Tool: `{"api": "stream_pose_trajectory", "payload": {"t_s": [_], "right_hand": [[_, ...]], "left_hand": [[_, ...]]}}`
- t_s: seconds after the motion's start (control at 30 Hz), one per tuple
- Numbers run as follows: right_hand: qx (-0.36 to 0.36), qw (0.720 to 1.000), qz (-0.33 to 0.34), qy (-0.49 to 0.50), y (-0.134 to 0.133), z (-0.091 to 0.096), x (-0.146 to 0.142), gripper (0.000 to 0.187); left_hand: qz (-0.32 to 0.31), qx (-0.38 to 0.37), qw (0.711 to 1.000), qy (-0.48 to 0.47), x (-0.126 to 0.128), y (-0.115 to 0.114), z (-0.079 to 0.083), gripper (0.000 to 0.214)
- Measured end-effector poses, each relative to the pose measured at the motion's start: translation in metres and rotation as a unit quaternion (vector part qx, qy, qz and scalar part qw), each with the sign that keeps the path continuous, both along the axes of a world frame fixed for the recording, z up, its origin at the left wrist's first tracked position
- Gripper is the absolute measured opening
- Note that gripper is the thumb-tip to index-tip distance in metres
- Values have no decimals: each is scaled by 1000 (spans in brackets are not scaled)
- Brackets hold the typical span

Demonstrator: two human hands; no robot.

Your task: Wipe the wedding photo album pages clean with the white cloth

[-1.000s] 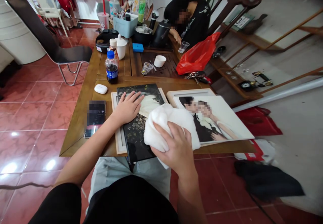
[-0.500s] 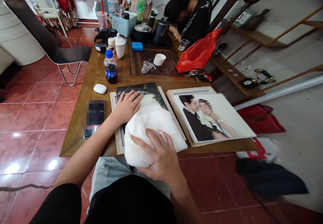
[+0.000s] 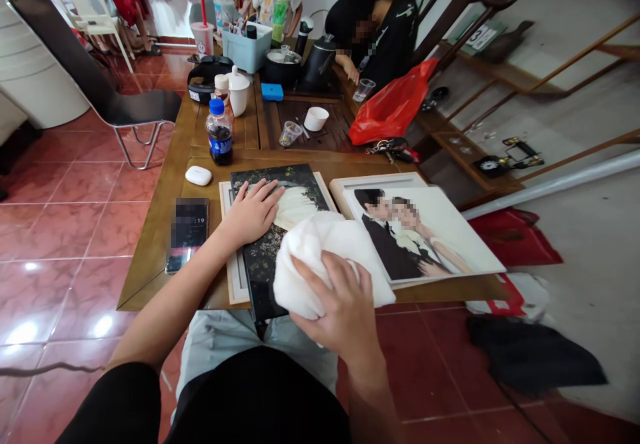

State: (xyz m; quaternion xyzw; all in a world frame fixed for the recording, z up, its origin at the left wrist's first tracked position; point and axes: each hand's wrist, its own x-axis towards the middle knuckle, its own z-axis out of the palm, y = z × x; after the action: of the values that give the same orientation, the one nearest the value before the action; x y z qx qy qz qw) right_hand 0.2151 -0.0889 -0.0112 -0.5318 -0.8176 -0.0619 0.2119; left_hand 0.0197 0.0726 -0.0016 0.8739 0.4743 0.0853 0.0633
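Right grip (image 3: pixel 333 301) clenching a white cloth (image 3: pixel 320 264), sliding it rightward across a dark photo album (image 3: pixel 263 264) lying on the wooden tabletop (image 3: pixel 150 271), while the left grip (image 3: pixel 253 214) is resting open, pressing flat on the album's cover.

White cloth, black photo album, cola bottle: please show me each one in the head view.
white cloth (image 3: pixel 320 234), head view, upper fold
black photo album (image 3: pixel 263 267), head view, front cover
cola bottle (image 3: pixel 221 139), head view, body
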Motion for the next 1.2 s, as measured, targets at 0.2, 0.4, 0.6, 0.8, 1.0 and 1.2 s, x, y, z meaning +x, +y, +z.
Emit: {"api": "stream_pose_trajectory", "payload": {"t_s": [0.2, 0.4, 0.6, 0.8, 1.0, 1.2], "right_hand": [[-39, 996, 78, 25, -7, 3, -38, 73], [-34, 995, 92, 34, -6, 2, -27, 70], [15, 1000, -11, 1, 0, -4, 20, 59], [28, 999, -36, -6, 2, -2, 19, 56], [-19, 998, 58, 2, 1, 2, -19, 70], [-54, 995, 85, -2, 8, 4, -9, 72]], "left_hand": [[1, 4, 1000, 0, 0, 3, -3, 53], [3, -8, 1000, 2, -1, 3, 1, 53], [3, -12, 1000, 0, 0, 0, 3, 53], [6, -15, 1000, 3, 0, 0, 3, 52], [3, 0, 1000, -2, -1, 2, -3, 53], [6, 1, 1000, -8, -1, 3, -5, 54]]}}
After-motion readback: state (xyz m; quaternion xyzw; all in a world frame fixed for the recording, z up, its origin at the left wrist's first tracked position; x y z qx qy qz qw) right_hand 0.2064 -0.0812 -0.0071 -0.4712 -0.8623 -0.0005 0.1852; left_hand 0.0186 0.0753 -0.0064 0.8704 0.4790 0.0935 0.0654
